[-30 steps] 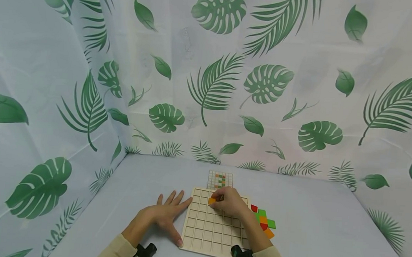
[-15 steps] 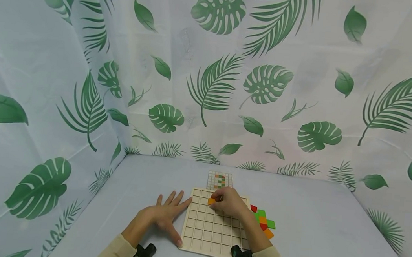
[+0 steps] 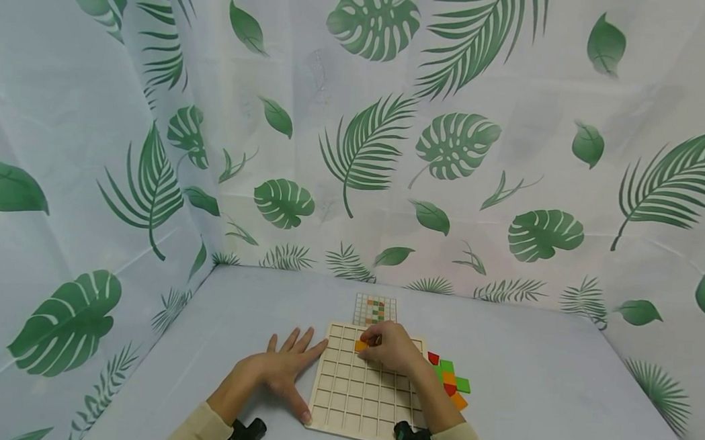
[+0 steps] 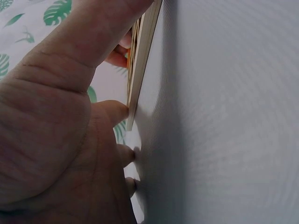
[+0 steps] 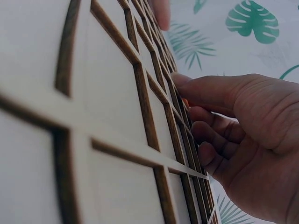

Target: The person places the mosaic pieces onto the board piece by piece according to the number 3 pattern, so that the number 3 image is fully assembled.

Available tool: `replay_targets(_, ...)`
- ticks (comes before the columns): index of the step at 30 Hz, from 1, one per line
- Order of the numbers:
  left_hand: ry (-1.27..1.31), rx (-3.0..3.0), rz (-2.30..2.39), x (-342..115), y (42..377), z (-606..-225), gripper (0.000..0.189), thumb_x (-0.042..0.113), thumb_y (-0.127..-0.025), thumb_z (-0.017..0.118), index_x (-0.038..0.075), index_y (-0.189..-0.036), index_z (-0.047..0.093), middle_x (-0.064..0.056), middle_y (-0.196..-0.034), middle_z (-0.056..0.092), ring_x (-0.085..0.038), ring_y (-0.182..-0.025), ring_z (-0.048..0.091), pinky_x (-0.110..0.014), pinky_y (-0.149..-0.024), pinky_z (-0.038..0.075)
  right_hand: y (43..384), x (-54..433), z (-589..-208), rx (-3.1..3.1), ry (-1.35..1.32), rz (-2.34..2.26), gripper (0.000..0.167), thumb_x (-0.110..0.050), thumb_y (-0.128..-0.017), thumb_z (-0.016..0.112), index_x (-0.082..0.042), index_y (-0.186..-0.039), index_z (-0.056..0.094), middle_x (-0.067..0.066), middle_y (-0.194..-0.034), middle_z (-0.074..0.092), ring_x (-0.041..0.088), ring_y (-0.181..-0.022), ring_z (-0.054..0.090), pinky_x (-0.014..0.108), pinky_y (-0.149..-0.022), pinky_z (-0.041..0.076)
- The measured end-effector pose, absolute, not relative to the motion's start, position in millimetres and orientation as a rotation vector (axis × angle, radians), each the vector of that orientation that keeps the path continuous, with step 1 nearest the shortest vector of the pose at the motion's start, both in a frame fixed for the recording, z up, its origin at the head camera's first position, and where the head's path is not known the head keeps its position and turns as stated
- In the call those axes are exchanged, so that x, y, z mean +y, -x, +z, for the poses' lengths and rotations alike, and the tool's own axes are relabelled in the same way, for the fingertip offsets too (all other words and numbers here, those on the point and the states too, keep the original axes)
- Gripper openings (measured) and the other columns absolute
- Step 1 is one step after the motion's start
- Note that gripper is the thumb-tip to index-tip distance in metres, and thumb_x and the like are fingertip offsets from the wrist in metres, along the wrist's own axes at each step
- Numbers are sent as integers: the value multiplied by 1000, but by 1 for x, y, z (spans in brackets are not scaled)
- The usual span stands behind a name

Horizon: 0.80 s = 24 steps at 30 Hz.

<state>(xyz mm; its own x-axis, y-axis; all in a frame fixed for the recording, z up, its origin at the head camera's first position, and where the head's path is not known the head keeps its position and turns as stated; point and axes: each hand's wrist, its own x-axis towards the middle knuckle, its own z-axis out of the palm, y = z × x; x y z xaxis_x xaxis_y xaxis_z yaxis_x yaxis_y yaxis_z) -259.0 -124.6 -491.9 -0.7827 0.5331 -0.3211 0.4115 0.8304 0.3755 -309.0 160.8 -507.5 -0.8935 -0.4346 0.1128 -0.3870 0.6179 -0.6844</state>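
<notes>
A wooden grid board of square cells lies flat on the table. My left hand is spread beside it, thumb at the near left corner and index fingertip at the left edge; the left wrist view shows thumb and index right at the board's side. Over the far part of the board, my right hand pinches an orange tile at a cell in the second row from the back. In the right wrist view the thumb and curled fingers hide most of that tile.
Several loose green, orange and red tiles lie right of the board, beside the right forearm. Beyond its far edge lies a gridded card with a coloured pattern. Leaf-print cloth hangs behind and at the left.
</notes>
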Motion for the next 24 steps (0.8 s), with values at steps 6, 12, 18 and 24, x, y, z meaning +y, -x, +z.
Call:
replay_targets(6, -715, 2591, 399, -125, 259, -493, 139, 71, -64, 90, 29, -169, 8, -16, -176, -3, -44, -161, -9, -79, -119, -1, 307, 162, -506, 2754, 707, -1172, 28, -17, -84, 88, -5, -107, 79, 0, -92, 70, 14, -80, 60, 26, -69, 53)
replay_targets(12, -718, 2588, 412, -125, 258, -493, 139, 70, -64, 90, 28, -169, 9, -16, -176, -2, -45, -161, -8, -79, -119, -1, 305, 165, -504, 2764, 701, -1171, 32, -18, -87, 85, -3, -113, 77, 0, -91, 68, 13, -78, 59, 25, -66, 51)
replay_targets(18, -706, 2594, 407, -125, 257, -493, 139, 70, -64, 90, 29, -169, 10, -15, -176, -2, -44, -161, -8, -79, -119, -1, 303, 181, -492, 2762, 662, -1247, 33, -18, -93, 79, -1, -121, 74, 2, -97, 68, 15, -79, 59, 27, -65, 51)
replay_targets(24, -710, 2592, 414, -126, 258, -491, 139, 69, -64, 90, 29, -169, 9, -16, -176, -3, -44, -161, -9, -79, -119, -2, 303, 202, -480, 2813, 582, -1258, 34, -21, -94, 79, -3, -123, 74, 3, -98, 69, 16, -78, 59, 30, -64, 50)
